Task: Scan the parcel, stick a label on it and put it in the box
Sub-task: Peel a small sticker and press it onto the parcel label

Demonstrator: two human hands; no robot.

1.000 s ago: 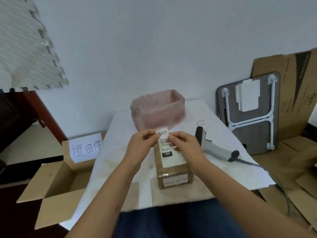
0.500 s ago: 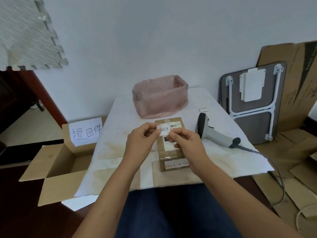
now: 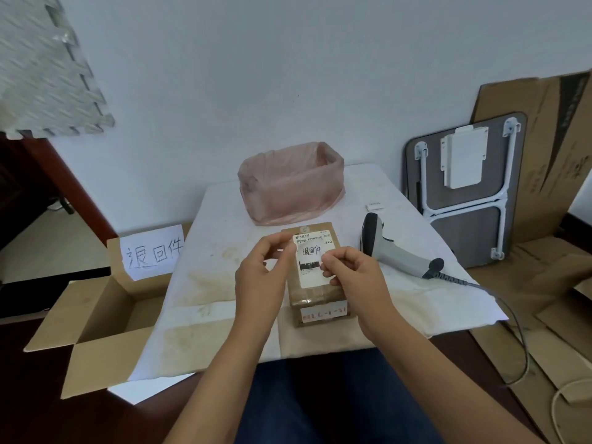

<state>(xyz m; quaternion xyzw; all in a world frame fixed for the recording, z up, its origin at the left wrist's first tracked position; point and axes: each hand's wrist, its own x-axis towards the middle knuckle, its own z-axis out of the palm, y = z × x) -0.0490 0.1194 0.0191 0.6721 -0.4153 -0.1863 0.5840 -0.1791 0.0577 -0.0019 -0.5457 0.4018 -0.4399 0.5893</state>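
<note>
**Both hands pinch a small label over the parcel**

The left hand [image 3: 261,277] and right hand [image 3: 355,277] are raised close together, each with thumb and forefinger pinched on an opposite edge of a small handwritten label [image 3: 311,250]; the other fingers are loosely curled. The label sits directly over the white shipping sticker on top of the brown parcel [image 3: 315,283], though whether it touches that sticker cannot be told. The parcel lies on the white-covered table [image 3: 224,274] right beneath and between the hands. Just to the right of the right hand lies a grey barcode scanner [image 3: 389,248] with its cable trailing away. Beyond the hands stands a pink-lined bin [image 3: 291,184]. Well to the left of the left hand, below the table edge, an open cardboard box [image 3: 96,315] carries a handwritten sign.
</note>
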